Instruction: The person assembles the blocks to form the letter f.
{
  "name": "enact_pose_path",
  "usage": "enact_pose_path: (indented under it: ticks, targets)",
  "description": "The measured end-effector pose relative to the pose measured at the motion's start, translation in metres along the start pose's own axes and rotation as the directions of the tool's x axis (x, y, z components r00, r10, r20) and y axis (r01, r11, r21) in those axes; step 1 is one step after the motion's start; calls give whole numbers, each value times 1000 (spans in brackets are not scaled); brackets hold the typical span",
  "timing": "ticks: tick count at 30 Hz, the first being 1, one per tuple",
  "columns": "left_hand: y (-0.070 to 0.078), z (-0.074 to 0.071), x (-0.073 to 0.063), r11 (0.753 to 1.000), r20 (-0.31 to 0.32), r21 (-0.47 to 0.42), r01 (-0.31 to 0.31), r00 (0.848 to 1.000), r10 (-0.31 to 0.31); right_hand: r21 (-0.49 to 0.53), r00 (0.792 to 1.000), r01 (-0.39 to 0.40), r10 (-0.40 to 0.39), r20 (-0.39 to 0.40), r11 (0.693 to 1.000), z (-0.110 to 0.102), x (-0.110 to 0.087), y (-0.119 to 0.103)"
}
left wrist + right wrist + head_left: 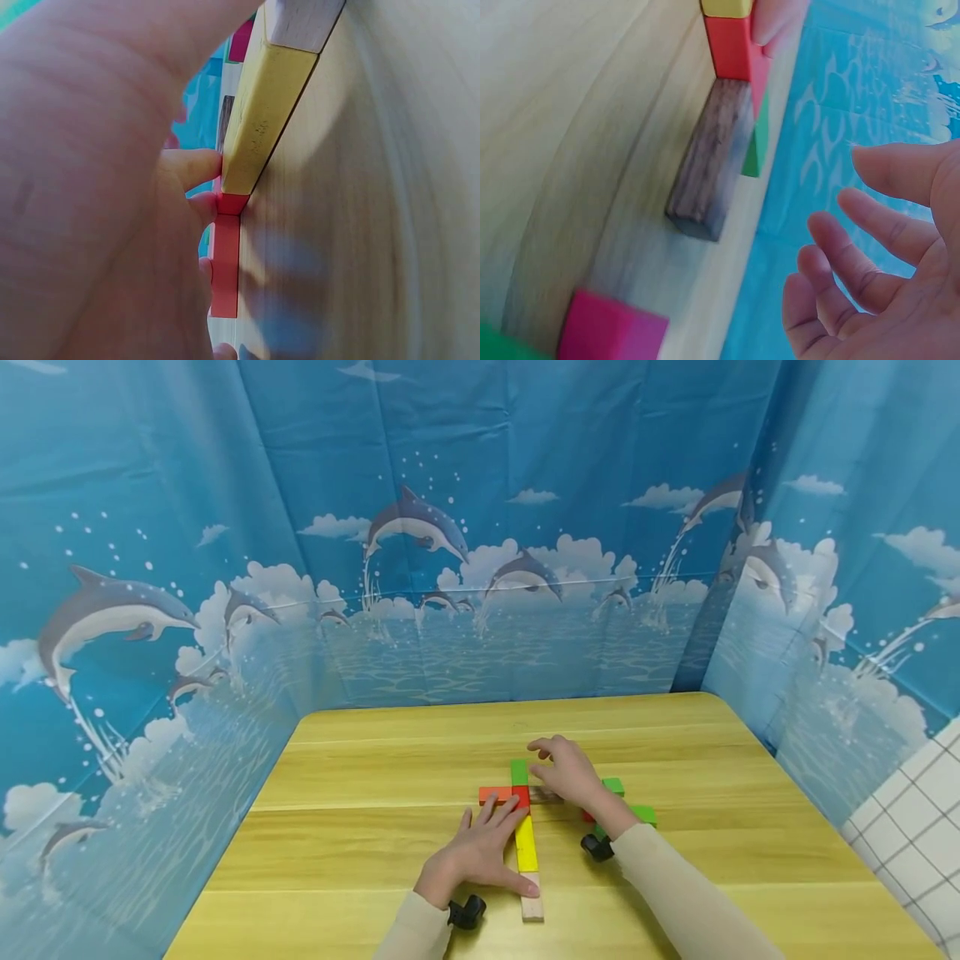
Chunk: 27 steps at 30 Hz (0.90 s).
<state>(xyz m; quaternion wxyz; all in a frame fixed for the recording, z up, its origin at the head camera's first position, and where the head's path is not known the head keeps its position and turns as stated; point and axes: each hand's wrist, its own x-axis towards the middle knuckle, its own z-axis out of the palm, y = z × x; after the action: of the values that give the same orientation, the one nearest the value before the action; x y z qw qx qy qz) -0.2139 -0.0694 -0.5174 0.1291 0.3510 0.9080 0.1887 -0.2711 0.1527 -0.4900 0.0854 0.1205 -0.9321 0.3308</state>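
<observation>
I found the left hand [480,853] spread, gripping nothing, fingertips touching the central red block [521,796]. The right hand [568,774] hung half-curled and empty, right of that block. Yellow [527,845], green [519,772], orange-red [492,794] and dark brown [712,154] pieces adjoined it crosswise. I judged the step to be squaring joints; the next move called for light pressure. The surface [360,827] offered room left of it; loose green blocks [643,815] limited its right. The far edge stood well beyond it.

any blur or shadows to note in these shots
Left wrist: soft shadows and a bluish patch on the table, the close-up left hand blurred; right wrist: dim shading beside the dark brown block; head: a shadow beside the right sleeve.
</observation>
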Motion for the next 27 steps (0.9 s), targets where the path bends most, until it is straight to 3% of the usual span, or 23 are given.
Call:
enact_pose_path:
  ticks: [7, 27]
  targets:
    - [0, -1, 0, 1000, -5, 7, 12, 1000, -12, -9, 998, 42, -42, -45, 999, -19, -14, 4]
    - [-2, 1, -1, 1000, -1, 8, -4, 1000, 4, -15, 995, -5, 4, -99, 1000, -60, -72, 46]
